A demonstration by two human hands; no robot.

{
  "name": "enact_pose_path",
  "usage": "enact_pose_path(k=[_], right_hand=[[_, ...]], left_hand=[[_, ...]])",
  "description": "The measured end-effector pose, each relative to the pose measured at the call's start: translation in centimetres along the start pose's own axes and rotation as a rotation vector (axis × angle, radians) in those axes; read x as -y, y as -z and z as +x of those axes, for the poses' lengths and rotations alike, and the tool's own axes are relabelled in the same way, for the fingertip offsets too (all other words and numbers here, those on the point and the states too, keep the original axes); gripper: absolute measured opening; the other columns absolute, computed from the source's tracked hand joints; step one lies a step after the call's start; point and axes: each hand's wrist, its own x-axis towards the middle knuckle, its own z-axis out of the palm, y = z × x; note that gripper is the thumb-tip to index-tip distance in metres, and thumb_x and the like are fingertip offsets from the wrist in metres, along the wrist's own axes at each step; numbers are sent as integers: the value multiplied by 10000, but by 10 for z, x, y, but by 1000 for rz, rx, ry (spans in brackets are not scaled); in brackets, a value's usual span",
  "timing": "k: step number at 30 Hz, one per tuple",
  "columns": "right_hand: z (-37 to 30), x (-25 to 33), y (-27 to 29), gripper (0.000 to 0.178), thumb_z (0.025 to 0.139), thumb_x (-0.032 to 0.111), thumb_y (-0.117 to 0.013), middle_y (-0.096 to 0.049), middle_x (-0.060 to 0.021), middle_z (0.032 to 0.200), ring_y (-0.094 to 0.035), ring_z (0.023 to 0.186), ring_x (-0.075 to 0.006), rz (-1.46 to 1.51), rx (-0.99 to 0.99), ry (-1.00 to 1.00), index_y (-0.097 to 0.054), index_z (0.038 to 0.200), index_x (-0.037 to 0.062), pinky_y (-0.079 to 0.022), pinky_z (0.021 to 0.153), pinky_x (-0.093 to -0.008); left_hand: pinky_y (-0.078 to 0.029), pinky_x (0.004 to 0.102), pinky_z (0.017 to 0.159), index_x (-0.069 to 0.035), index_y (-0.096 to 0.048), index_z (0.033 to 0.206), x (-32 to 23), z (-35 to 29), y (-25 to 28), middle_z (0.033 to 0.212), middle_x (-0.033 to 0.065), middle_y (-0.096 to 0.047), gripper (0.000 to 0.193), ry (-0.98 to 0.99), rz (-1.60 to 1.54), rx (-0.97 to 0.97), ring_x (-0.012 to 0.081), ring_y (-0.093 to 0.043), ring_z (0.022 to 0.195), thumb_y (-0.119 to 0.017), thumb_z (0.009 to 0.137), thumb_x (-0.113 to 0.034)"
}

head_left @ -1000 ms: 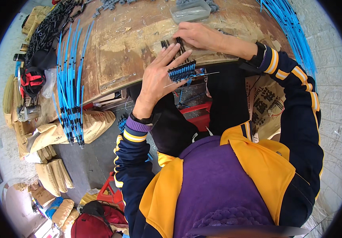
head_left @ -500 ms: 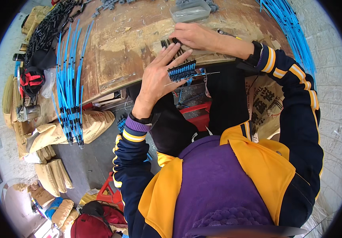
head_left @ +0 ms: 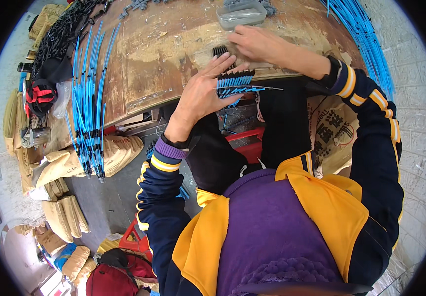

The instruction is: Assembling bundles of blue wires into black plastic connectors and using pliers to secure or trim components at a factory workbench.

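My left hand (head_left: pixel 196 95) is at the table's near edge, its fingers laid across a row of thin blue tubes with black fittings (head_left: pixel 236 80) and its thumb underneath, gripping the row. Black ends (head_left: pixel 220 51) of the row stick out past my fingertips over the wood. A thin dark rod (head_left: pixel 271 88) points right from beneath the row. Just right of those black ends, my right hand (head_left: pixel 260 45) is above the tabletop with fingers curled together. What its fingertips hold, if anything, is hidden. Beyond it sits a clear plastic box (head_left: pixel 241 16) with thin translucent pieces inside.
Long blue tubes with black fittings (head_left: pixel 88 98) hang over the table's left edge; another bundle (head_left: pixel 366 44) lies at the far right. Grey fittings (head_left: pixel 146 4) and a heap of black parts (head_left: pixel 62 37) lie at the back. A red stool (head_left: pixel 245 143) stands under the wooden table (head_left: pixel 144 64).
My right hand has drawn away from the black ends, slightly right, toward the plastic box. My left hand and the tube row have shifted slightly right; more black ends now show.
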Motion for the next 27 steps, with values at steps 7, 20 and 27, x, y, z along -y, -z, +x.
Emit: enact_pose_path(k=[7, 20, 27], right_hand=[[11, -2, 10, 216, 824, 76, -568, -599, -137, 983, -621, 973, -352, 27, 101, 110, -570, 1039, 53, -516, 804, -454], [-66, 91, 0, 463, 749, 204, -806, -682, -75, 1003, -612, 892, -132, 1152, -52, -38, -632, 1151, 53, -479, 812, -297], [-46, 101, 84, 217, 813, 181, -773, -700, 1, 846, -628, 779, -87, 806, -315, -14, -703, 966, 43, -501, 747, -257]], left_hand=[[-396, 394, 1094, -199, -623, 1278, -3, 2, 1, 1395, 50, -525, 564, 37, -13, 9, 261, -470, 1310, -786, 739, -231], [-449, 367, 1012, -88, -603, 1228, -8, 1, 0, 1337, 95, -572, 544, 31, -99, -43, 266, -533, 1244, -800, 732, -190], [-473, 339, 950, -22, -653, 1116, -24, 8, 3, 1114, 84, -666, 418, 244, -534, -8, 181, -608, 1070, -805, 759, -177]])
